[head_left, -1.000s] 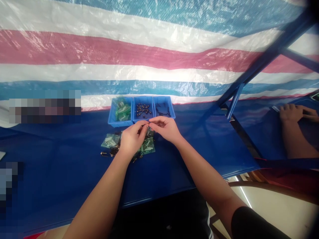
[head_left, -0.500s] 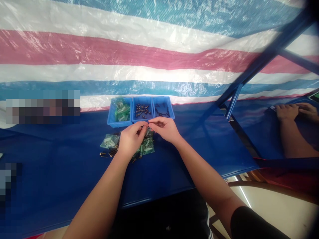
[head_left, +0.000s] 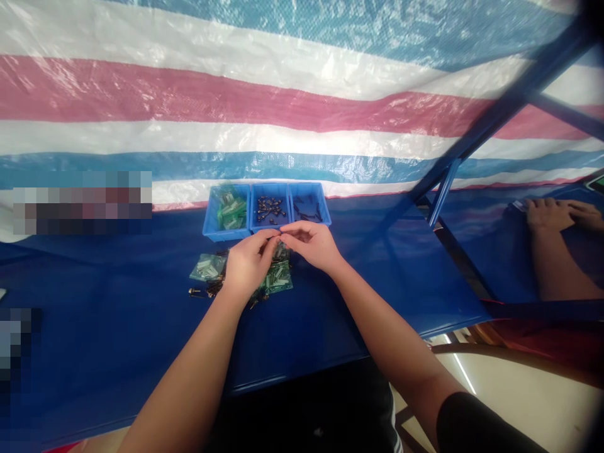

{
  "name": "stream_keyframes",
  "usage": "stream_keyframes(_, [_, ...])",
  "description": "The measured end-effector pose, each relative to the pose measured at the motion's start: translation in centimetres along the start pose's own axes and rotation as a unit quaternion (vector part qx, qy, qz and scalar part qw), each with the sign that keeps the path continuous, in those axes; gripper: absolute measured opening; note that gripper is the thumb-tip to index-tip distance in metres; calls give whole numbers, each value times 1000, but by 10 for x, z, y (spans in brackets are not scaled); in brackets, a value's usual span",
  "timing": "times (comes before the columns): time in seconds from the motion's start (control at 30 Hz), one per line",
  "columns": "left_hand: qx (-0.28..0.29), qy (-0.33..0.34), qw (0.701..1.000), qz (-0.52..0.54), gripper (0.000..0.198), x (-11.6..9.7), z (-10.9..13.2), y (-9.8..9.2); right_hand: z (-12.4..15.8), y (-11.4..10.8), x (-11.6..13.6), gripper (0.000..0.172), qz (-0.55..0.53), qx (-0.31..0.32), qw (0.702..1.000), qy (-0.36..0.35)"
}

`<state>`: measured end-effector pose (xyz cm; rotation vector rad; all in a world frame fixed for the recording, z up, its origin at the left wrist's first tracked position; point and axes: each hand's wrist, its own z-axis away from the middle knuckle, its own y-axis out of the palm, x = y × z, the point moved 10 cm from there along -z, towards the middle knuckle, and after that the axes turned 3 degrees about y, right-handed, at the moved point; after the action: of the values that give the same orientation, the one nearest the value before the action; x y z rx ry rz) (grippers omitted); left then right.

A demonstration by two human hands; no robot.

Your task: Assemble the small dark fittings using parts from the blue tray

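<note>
My left hand and my right hand meet at their fingertips, just in front of the blue bins. Both are closed in a pinch; whatever lies between the fingers is too small and hidden to name. Below them on the table are small green-tinted plastic bags with pale, rod-like pieces, partly covered by my left hand. Another such bag lies to the left. Small dark and brassy metal parts are scattered by my left wrist.
Three joined blue bins hold green bags, small brassy parts and thin dark pieces. A blue metal frame rises at right. Beyond it are another person's hands. A striped tarp hangs behind the blue table.
My hands stay almost still, fingertips together. The other person's hands at the right have shifted slightly.
</note>
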<state>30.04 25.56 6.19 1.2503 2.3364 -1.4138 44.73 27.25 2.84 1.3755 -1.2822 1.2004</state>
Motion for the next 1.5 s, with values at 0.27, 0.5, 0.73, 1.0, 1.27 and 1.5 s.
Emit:
stream_keyframes(0.27, [-24,1,1000,-11,23,-1,1,-5,1,-1,1,30,13,-7,1000,12])
stream_keyframes(0.5, [-11,1,1000,2,22,-1,0,-3,0,-1,-2,30,22,-4,999,25])
stream_keyframes(0.73, [20,-15,1000,8,25,0,0,2,0,0,-1,30,15,5,1000,8])
stream_keyframes(1.0, [-4,-3,1000,8,22,-2,0,-2,0,-1,-2,31,7,-3,1000,28])
stream_keyframes(1.27, [13,-12,1000,19,26,1,0,2,-1,2,-3,31,8,9,1000,29])
stream_keyframes(1.5, [21,-23,999,11,25,4,1,5,0,1,-3,31,14,5,1000,27])
